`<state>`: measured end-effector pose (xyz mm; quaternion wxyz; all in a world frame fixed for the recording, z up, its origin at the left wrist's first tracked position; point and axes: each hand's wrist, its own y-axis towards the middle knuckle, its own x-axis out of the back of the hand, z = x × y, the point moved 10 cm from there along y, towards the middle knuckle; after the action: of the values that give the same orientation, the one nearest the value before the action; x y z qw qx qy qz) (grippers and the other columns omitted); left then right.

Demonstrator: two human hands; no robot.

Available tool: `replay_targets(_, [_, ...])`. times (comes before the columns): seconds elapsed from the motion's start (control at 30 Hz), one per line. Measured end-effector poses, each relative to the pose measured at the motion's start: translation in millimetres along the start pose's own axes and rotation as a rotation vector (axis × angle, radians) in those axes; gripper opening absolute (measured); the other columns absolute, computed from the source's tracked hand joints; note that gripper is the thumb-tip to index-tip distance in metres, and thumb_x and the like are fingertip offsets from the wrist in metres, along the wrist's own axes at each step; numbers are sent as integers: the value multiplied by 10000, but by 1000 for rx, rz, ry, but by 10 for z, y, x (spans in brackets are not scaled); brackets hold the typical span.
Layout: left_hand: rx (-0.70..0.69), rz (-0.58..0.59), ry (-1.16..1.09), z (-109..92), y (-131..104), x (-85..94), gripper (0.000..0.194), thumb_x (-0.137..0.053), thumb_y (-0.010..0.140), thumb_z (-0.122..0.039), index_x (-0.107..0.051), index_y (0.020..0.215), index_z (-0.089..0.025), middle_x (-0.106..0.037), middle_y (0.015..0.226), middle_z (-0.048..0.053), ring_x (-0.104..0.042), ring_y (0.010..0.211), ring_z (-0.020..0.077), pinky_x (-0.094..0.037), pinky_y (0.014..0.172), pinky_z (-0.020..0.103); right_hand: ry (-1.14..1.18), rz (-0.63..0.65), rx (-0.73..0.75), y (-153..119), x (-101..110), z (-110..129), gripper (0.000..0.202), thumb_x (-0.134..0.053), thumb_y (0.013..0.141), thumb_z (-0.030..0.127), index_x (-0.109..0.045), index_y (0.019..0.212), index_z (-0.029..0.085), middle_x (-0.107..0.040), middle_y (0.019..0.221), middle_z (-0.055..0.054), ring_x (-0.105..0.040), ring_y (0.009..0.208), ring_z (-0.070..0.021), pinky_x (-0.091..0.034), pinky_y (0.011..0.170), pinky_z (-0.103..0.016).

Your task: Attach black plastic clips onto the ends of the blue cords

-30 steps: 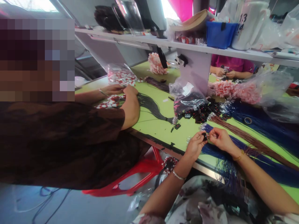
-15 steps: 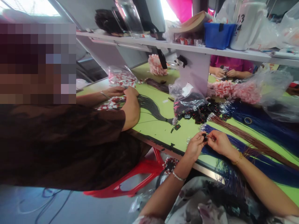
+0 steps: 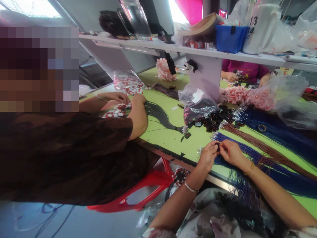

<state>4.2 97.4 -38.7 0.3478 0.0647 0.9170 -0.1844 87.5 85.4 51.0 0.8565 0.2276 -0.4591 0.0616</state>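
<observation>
My left hand (image 3: 208, 156) pinches a small black connector housing (image 3: 218, 147) above the table's front edge. Right beside it, my right hand (image 3: 230, 152) has its thumb and forefinger pressed together at the housing; what lies in that pinch is too small to make out. Under and behind my hands runs a bundle of blue wires (image 3: 244, 147) with silvery terminal ends. A bundle of brown wires (image 3: 250, 138) lies just beyond it. Loose black housings (image 3: 213, 124) form a pile farther back, by a clear plastic bag (image 3: 200, 107).
At the left, a co-worker's hands (image 3: 137, 99) are near red-and-white pieces (image 3: 116, 110) and dark grey wires (image 3: 160, 117). Another person (image 3: 245, 72) works across the table. A shelf (image 3: 173, 48) spans above, carrying a blue bin (image 3: 231, 38). A red stool (image 3: 148, 185) stands below.
My hands stay together at the black housing, with only a slight shift. The co-worker's farther hand at the left has drawn back a little. The person opposite has moved their hands apart.
</observation>
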Motion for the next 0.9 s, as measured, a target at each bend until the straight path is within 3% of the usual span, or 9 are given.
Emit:
replay_targets(0.3, [1, -12, 34, 4, -9, 16, 324, -788, 587, -222, -664, 873, -134, -624, 748, 30, -562, 674, 107, -438, 650, 231, 161, 17, -95, -17, 15, -70, 137, -477, 808, 202, -536, 687, 180, -560, 632, 3, -464, 559, -110, -329, 548, -218])
replay_targets(0.37, [7, -7, 46, 14, -8, 10, 341, -793, 585, -239, -664, 881, -132, -638, 770, 41, -572, 685, 111, -435, 642, 227, 246, 21, -121, 72, 100, -233, 182, -456, 843, 250, -571, 723, 175, -595, 667, 0, -503, 600, -115, -357, 571, -212])
replay_targets(0.43, [8, 0, 47, 21, -1, 3, 360, -798, 582, -259, -660, 889, -131, -654, 795, 56, -587, 704, 120, -436, 647, 228, 244, -77, -197, 209, 310, -554, 238, -438, 865, 305, -604, 760, 170, -628, 714, -10, -537, 651, -127, -384, 612, -218])
replay_targets(0.47, [7, 3, 46, 23, 4, 2, 364, -800, 583, -265, -657, 889, -130, -659, 800, 61, -594, 712, 125, -437, 655, 232, 173, -158, -253, 280, 449, -752, 252, -444, 861, 318, -617, 756, 168, -635, 711, -15, -541, 651, -132, -387, 625, -226])
replay_targets(0.53, [3, 8, 47, 27, 12, 0, 367, -800, 586, -267, -654, 894, -130, -663, 806, 65, -598, 715, 127, -441, 672, 241, -12, -186, -349, 447, 576, -1098, 219, -496, 823, 307, -652, 749, 172, -654, 734, -29, -548, 659, -142, -383, 638, -239])
replay_targets(0.63, [-2, 14, 55, 25, 13, 5, 371, -799, 592, -267, -653, 904, -127, -661, 815, 69, -600, 724, 132, -442, 684, 252, -200, -142, -461, 686, 558, -1450, 160, -553, 768, 270, -690, 769, 187, -677, 782, -52, -562, 692, -155, -374, 637, -243])
replay_targets(0.77, [-5, 12, 58, 10, -6, 19, 382, -802, 590, -277, -652, 907, -124, -659, 820, 75, -599, 733, 137, -440, 689, 256, -208, -97, -568, 855, 381, -1609, 116, -605, 728, 288, -683, 725, 202, -662, 723, -48, -558, 664, -160, -364, 612, -244])
replay_targets(0.9, [-9, 21, 60, 0, -21, 16, 376, -797, 602, -290, -650, 905, -124, -660, 826, 77, -597, 739, 137, -437, 689, 254, -165, -128, -515, 916, 363, -1494, 145, -546, 762, 264, -651, 696, 188, -642, 703, -45, -546, 647, -149, -366, 612, -238])
